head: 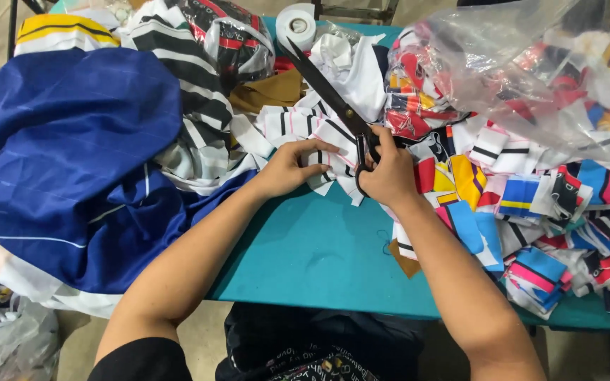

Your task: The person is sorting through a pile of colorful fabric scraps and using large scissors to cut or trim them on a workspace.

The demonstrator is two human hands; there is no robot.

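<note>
My right hand (390,173) grips the handles of large black scissors (323,85), whose long blades point up and to the left over the pile. My left hand (287,168) pinches a white fabric piece with black stripes (323,152) just left of the scissor handles. Both hands rest on the teal table (319,254), close together, among cut fabric pieces.
A big blue cloth (65,162) covers the table's left side, with black-and-white striped fabric (192,92) behind it. Colourful collar-like pieces (531,212) are heaped at the right under a clear plastic bag (517,63). A white tape roll (296,22) sits at the back.
</note>
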